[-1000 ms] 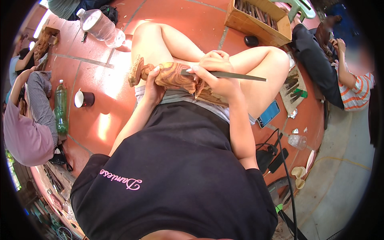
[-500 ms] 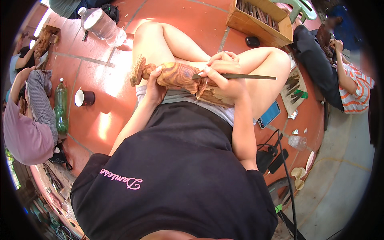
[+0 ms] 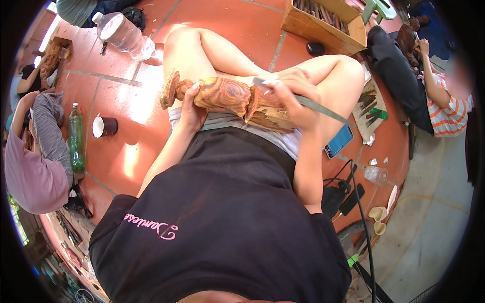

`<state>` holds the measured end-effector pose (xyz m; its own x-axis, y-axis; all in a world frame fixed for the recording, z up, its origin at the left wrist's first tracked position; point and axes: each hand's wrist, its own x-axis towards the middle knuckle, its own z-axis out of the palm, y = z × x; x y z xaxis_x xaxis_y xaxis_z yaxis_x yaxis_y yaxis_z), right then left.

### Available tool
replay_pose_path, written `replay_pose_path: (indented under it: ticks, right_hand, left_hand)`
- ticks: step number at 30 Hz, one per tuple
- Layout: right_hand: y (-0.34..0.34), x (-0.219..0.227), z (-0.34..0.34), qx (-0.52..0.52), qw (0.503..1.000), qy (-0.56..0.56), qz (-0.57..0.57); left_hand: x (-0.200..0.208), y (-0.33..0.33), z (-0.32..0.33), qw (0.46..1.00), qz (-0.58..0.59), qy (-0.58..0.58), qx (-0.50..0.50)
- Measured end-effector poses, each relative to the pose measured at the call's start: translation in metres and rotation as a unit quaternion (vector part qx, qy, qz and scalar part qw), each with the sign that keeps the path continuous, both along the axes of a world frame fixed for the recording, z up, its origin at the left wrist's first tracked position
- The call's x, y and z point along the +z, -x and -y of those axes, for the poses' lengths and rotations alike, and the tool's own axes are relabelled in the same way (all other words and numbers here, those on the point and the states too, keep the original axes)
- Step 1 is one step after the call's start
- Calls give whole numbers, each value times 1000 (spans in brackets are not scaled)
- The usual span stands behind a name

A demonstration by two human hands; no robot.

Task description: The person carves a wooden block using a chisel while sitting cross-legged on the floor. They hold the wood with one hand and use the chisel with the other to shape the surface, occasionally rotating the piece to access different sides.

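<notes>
Over the person's lap, the left grip (image 3: 191,112) is wrapped around a carved, swirl-grained wooden piece (image 3: 227,96), thumb toward the far side. The piece lies crosswise above the bent legs (image 3: 331,81), its flared end to the left and a rougher, blockier end to the right. Above that right part, the right grip (image 3: 300,103), slightly blurred, is closed on a flat, narrow metal tool (image 3: 326,109) slanting down to the right; whether its left end touches the wood, I cannot tell.

Just right of the lap, a smartphone (image 3: 339,142) rests on the red tiled floor (image 3: 113,161). Farther right is a clear plastic cup (image 3: 375,175). At the far right stands a cardboard box (image 3: 323,38) of slender tools. To the left are a black cup (image 3: 110,127) and a green plastic bottle (image 3: 76,141); at the far left, a large clear bottle (image 3: 123,35).
</notes>
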<state>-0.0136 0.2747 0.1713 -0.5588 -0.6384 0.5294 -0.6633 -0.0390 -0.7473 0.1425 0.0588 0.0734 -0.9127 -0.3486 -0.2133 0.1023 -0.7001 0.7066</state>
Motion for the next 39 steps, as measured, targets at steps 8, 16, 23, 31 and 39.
replay_pose_path:
  ticks: [8, 16, 23, 31, 39]
  right_hand:
    - [38, -34, -136, -447, 893, 37, 31]
    - [15, -164, -244, -542, 806, -221, 90]
    - [22, -188, -251, -544, 813, -203, 46]
    - [40, -160, -244, -580, 807, -63, 91]
    - [15, -152, -233, -583, 797, -138, 84]
  left_hand:
    - [0, 0, 0, 999, 29, 36, 8]
    - [0, 1, 0, 999, 34, 35, 14]
    - [3, 2, -1, 999, 32, 37, 13]
    - [0, 2, -1, 999, 36, 27, 25]
    - [1, 1, -1, 999, 27, 30, 21]
